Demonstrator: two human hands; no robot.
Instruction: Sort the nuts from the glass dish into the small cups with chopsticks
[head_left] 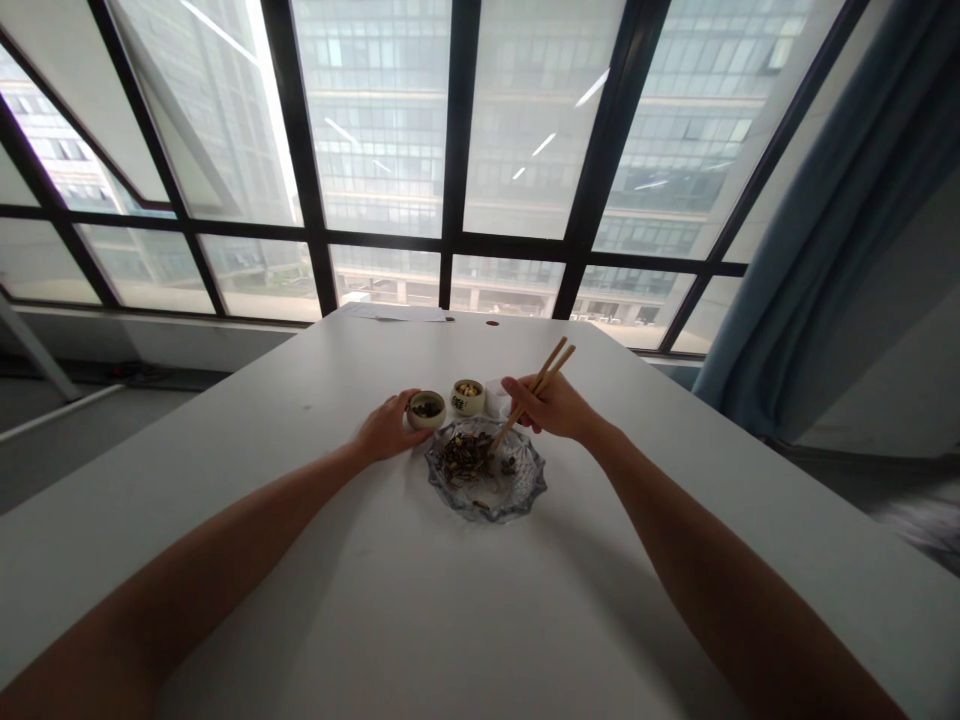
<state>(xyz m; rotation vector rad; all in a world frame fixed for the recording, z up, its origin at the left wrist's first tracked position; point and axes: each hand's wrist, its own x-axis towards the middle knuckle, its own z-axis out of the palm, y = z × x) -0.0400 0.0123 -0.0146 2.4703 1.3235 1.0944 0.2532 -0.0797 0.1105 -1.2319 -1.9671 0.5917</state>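
Observation:
My left hand (388, 428) is wrapped round a small pale cup (427, 422), tilted a little toward me, with dark bits inside. In my right hand (553, 405) is a pair of wooden chopsticks (541, 384), their tips down in a scalloped glass bowl (534, 490). Dark, seed-like pieces (463, 455) are heaped in the left part of that bowl, and a few lie apart on its right. Behind the bowl stands a second small cup (468, 404) with dark writing and light pieces in it. A white object (497, 400), partly hidden, sits beside my right fingers.
All of this stands on a white table (420, 600). Papers (394, 313) lie at its far edge, near a small brown round object (492, 323). Large windows with dark frames (457, 130) rise beyond. A blue curtain (795, 270) hangs at the right.

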